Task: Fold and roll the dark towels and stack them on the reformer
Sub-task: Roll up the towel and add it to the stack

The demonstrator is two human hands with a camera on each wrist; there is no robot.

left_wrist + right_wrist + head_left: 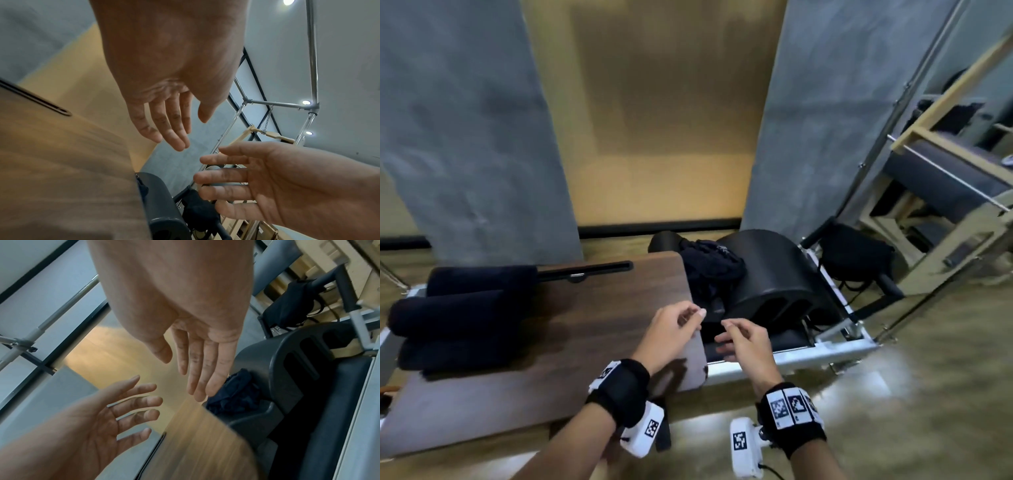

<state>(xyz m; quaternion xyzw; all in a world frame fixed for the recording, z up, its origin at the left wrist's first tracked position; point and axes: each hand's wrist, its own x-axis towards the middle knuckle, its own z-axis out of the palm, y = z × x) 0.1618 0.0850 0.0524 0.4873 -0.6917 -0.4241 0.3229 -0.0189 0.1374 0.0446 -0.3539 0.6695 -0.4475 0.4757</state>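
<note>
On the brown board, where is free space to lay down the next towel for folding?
Free: the board between the rolled towels and the left hand, also its near edge. Crowded: the right end, with the loose towel pile and black arch.

I see my left hand (671, 329) and right hand (744, 339) raised side by side, close but apart, fingers loosely spread and empty, palms turned toward each other, both forearms reaching forward.

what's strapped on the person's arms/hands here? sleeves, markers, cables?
No sleeves or gloves: forearms and both hands are bare. The left hand has a black wrist strap with black-and-white square markers and a white camera block beneath. The right hand has a matching black strap, marker tiles on top, a white marked block, and a thin black cable.
</note>
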